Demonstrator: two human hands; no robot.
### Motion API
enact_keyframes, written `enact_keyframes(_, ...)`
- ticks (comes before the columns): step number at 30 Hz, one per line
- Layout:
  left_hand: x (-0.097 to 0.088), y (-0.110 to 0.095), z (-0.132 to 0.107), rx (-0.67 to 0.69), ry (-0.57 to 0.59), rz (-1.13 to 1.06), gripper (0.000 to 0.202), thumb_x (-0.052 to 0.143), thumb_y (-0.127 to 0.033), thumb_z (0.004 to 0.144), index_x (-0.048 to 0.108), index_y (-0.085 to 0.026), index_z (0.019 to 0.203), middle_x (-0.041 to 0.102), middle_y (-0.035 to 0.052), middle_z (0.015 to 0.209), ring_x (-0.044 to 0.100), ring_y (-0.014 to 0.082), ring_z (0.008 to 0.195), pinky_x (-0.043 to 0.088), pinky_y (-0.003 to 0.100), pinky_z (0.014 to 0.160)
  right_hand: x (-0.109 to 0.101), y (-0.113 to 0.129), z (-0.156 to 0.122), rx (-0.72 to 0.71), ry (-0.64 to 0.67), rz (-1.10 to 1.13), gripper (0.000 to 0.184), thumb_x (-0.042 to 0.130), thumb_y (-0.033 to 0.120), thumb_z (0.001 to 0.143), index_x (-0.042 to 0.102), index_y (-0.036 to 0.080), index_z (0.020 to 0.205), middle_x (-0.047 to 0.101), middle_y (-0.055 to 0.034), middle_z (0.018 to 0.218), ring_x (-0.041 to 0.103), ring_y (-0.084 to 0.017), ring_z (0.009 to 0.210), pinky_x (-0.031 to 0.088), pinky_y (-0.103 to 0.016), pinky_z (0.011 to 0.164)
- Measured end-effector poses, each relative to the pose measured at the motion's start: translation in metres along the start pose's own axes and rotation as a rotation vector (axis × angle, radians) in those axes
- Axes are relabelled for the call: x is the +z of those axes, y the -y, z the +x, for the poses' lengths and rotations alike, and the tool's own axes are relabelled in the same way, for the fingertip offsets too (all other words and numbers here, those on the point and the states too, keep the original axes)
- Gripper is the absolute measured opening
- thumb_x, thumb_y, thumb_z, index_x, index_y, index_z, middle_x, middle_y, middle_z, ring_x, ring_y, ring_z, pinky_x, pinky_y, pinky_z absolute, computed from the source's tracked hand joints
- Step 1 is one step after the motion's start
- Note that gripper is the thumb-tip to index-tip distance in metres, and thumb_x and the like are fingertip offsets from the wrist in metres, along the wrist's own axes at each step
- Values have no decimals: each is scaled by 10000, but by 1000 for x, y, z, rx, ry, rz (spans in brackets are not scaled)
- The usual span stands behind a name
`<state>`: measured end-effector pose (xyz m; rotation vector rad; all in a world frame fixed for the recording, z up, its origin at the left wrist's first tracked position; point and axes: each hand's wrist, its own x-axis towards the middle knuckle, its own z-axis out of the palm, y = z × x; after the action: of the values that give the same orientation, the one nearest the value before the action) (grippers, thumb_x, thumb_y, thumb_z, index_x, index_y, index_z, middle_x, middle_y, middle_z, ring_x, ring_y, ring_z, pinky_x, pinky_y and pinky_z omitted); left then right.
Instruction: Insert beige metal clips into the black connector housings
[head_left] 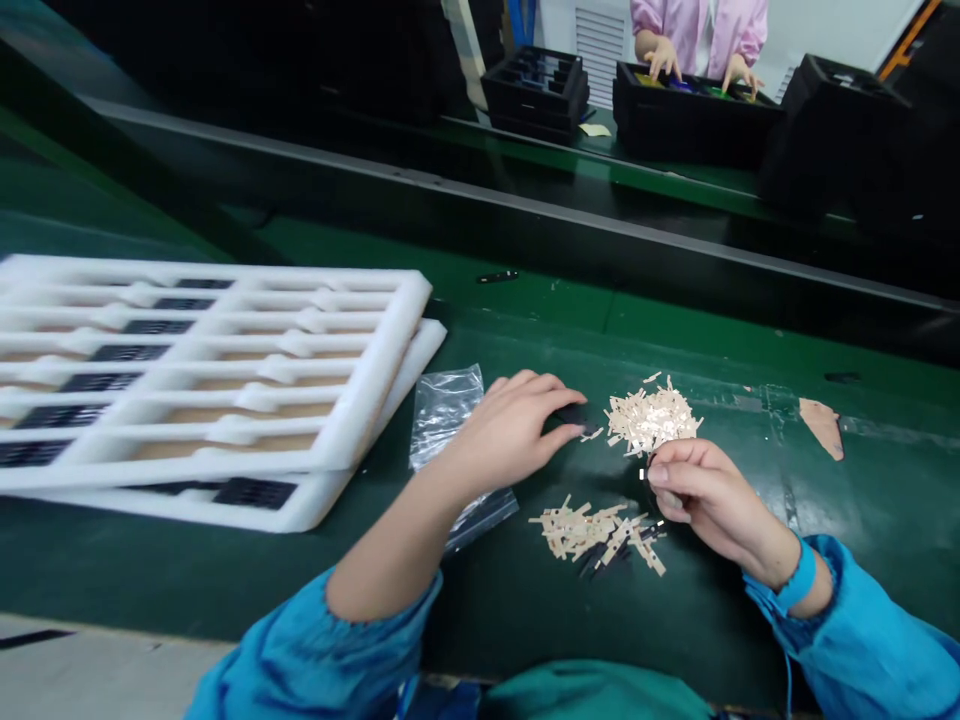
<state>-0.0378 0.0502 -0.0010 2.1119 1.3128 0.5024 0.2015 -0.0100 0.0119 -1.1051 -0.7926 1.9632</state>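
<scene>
Blue sleeves are filling the near edge of the head view, and two bare hands are reaching out from them over a dark green mat that is covering the bench.

The left hand is lying low with its fingers pressed together and gently arched. Its tips are resting on a small black part. The thumb is hiding beneath, so I cannot tell whether it is gripping. The right hand, wearing a blue wristband, is curling tight, with fingers and thumb closing together at a pale speck too small to make out.

An upper heap of tan strips is lying just beyond the right knuckles. A lower heap is sitting nearer the body, between the wrists, with a few black bits mixed in. A clear plastic bag is lying partly under the left forearm.

To the left, stacked white foam trays are taking up the bench, their corner coming close to the bag. A tan scrap is sticking to the mat well to the right. Green mat is showing between the heaps and a dark rail that is crossing the whole view. Beyond the rail, black trays are standing, and a co-worker's hands are resting on one of them.
</scene>
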Motion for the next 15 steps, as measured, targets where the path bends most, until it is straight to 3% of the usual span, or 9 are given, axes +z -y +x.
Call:
enact_keyframes(1,-5,7,1,10,25,155,267,676,-395,921,755,-233,1119,710,100,1105,589,323,1059,401,437,938,-1,1,0,-8,-5,-4,113,846,275,665,779,186,645,490,59,439,317,-67,428,212,-220,430)
enact_keyframes(3,-9,17,3,11,34,257,218,678,-361,921,749,-221,1073,705,109,1107,582,355,1092,360,472,973,-2,3,0,-18,-13,-15,119,848,276,665,779,183,643,497,56,444,324,-66,429,217,-217,428)
enact_keyframes(7,-4,19,6,10,24,227,155,681,-345,927,682,-204,863,704,89,945,602,349,1053,359,449,945,-5,6,1,-40,-22,-46,131,849,280,679,774,178,647,511,53,456,336,-61,423,242,-208,421)
enact_keyframes(10,1,7,5,2,12,174,166,583,-348,1002,648,-205,950,698,45,811,656,282,868,410,407,872,-6,7,3,-95,-72,-116,125,853,276,688,784,177,659,551,42,477,392,-60,431,287,-194,423)
enact_keyframes(13,10,-14,-3,-22,-9,-22,263,414,-347,1082,593,-200,1206,688,7,784,658,200,691,470,325,711,-7,8,4,-197,-196,-203,105,858,261,679,791,184,656,643,10,546,497,-81,470,391,-189,439)
enact_keyframes(15,19,-29,-11,-49,-13,-382,326,393,-347,1085,578,-193,1305,657,-4,783,647,169,657,498,291,647,-7,9,4,-262,-274,-219,90,860,256,663,794,195,658,704,-10,613,571,-110,512,480,-210,462)
